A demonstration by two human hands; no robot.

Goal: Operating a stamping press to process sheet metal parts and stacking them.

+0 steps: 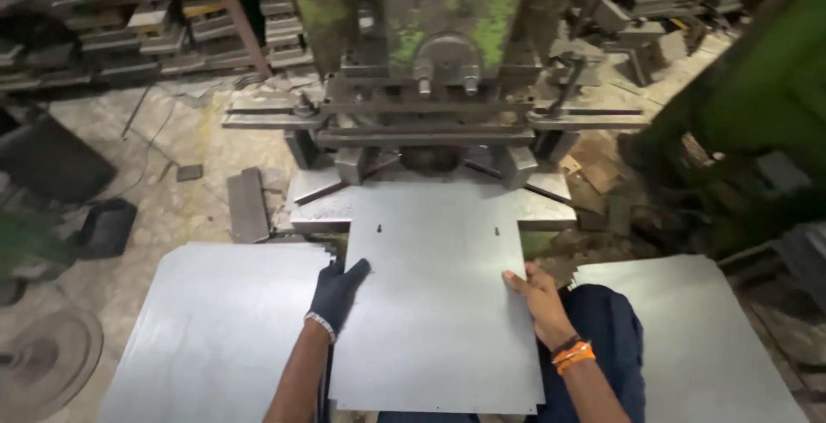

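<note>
A grey metal sheet [434, 302] lies flat in front of me, its far end resting on the bed of a green press machine [439, 36]. My left hand [338, 292], in a dark glove, grips the sheet's left edge. My right hand [538, 298], bare with orange bands at the wrist, holds the right edge. Two small holes show near the sheet's far end.
A stack of similar metal sheets [219, 328] lies to my left and another sheet pile [688, 337] to my right. Racks of metal dies [146, 18] line the back. A round metal wheel [47, 358] sits on the floor at the left.
</note>
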